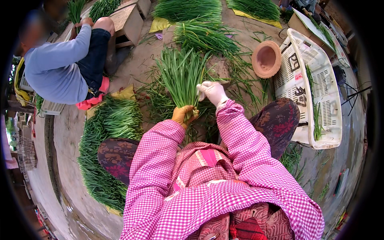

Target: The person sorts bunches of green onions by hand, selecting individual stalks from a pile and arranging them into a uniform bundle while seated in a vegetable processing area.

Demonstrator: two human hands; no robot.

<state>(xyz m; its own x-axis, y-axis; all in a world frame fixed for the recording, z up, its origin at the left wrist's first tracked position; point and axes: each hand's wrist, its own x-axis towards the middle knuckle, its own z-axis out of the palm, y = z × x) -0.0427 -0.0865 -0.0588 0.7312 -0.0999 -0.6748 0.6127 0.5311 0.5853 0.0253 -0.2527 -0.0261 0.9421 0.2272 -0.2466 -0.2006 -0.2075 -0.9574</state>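
My left hand [184,115], in a yellow-orange glove, is closed around the lower end of a bunch of green chives [180,76]. The leaves fan out upward, away from me. Just right of the bunch is my right hand [213,92], in a white glove, with its fingertips pinched together beside the outer leaves. Whatever lies between those fingertips is too small to make out. Loose leaves [158,100] lie scattered below and around the bunch.
More chives lie in piles at the left [108,148] and ahead [204,36]. To the right stand a straw hat [267,59] and a white plastic crate [320,80]. A co-worker [56,72] sits at the far left, holding chives. My knees flank the work spot.
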